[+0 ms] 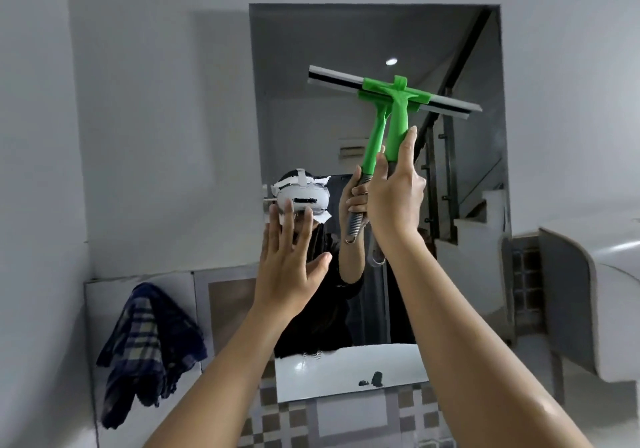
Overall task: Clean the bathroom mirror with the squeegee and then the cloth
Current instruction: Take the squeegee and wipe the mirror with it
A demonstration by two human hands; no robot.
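Against mirror (pixel 346 39), right hand (pixel 394 194) gripping green squeegee (pixel 398 125); left hand (pixel 287 267) hovering, fingers spread; no legible writing.

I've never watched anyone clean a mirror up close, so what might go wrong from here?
Three possible slips:
1. The right hand grips the green squeegee low on its handle, so the tilted blade may skip glass and leave streaks.
2. The open left hand is raised close to the mirror and could smudge it.
3. The checked cloth hangs on the wall to the left, away from both hands, so reaching for it later may cause drips.
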